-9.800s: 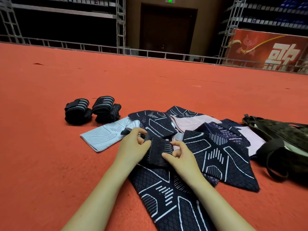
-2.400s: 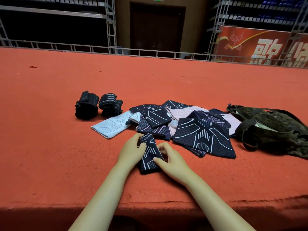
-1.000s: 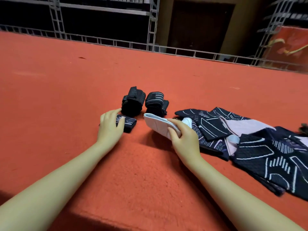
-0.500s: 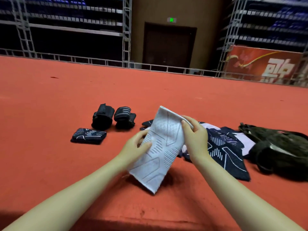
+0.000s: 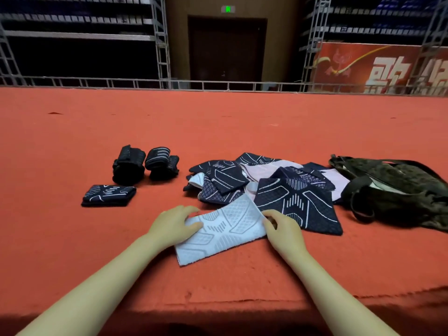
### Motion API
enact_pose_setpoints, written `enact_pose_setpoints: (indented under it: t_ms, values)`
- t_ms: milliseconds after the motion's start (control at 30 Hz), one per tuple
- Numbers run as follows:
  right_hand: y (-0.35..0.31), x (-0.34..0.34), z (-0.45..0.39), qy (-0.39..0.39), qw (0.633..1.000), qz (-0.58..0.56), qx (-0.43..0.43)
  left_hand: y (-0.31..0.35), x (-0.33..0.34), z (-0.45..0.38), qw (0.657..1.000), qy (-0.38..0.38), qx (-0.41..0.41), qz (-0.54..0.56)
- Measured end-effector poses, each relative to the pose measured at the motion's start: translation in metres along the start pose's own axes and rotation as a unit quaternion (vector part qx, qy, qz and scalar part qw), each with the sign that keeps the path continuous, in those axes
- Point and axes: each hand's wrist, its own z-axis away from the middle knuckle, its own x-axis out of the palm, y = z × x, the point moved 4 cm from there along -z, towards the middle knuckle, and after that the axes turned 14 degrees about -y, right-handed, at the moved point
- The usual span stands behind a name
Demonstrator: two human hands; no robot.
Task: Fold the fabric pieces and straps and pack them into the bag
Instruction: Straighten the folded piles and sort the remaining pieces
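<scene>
Both hands press a pale, grid-textured cloth (image 5: 224, 227) flat on the red carpet (image 5: 72, 141): left hand (image 5: 173, 225) spread on its left end, right hand (image 5: 286, 230) pinching its right edge. Farther off lie a folded navy piece (image 5: 108, 195) at left, rolled black straps (image 5: 145, 163), a heap of patterned fabric (image 5: 266, 185) and, at right, the dark bag (image 5: 400, 190).

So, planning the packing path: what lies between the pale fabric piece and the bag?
In the head view, one dark patterned piece lies between pale fabric piece and bag.

I see a wide red carpeted platform (image 5: 218, 122) edged by a low metal railing (image 5: 218, 84), with a dark double door (image 5: 226, 48) under a green exit sign (image 5: 228, 8), silver truss towers (image 5: 161, 40), and a red banner (image 5: 378, 66) at right.
</scene>
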Motion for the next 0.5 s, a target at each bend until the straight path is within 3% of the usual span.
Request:
enact_pose_setpoints:
  t_ms: [233, 500]
  values:
    - [0.006, 0.001, -0.010, -0.019, 0.998, -0.043, 0.037, -0.009, 0.010, -0.011, 0.991, 0.025, 0.055, 0.116]
    - [-0.002, 0.007, -0.022, -0.017, 0.995, 0.037, 0.092, -0.009, 0.006, -0.024, 0.981, 0.044, 0.064, 0.179]
